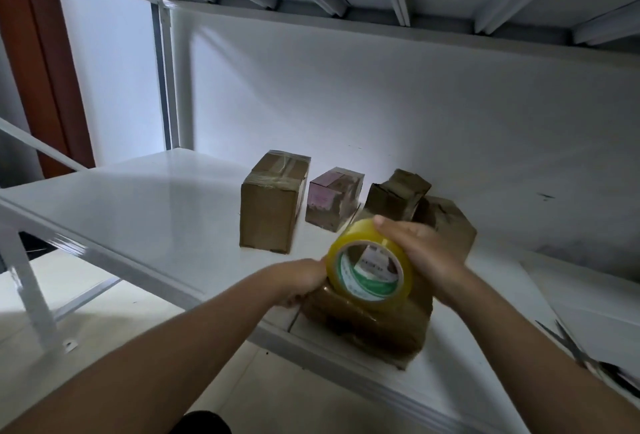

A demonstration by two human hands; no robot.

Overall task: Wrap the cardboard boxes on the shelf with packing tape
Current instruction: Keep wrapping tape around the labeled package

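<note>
Right hand (427, 253) is gripping the yellow packing tape roll (370, 262) while left hand (299, 281) is pinching at the crumpled brown cardboard box (374, 323) overhanging the white shelf's (156, 212) front edge, risking a fall.

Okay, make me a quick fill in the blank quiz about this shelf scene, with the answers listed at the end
1. The right hand grips a roll of ____.
2. The roll rests on top of a cardboard ____ at the shelf's front edge.
3. The left hand holds that box on its ____ side.
4. A pair of ____ lies at the far right.

Answers: tape; box; left; scissors
</note>
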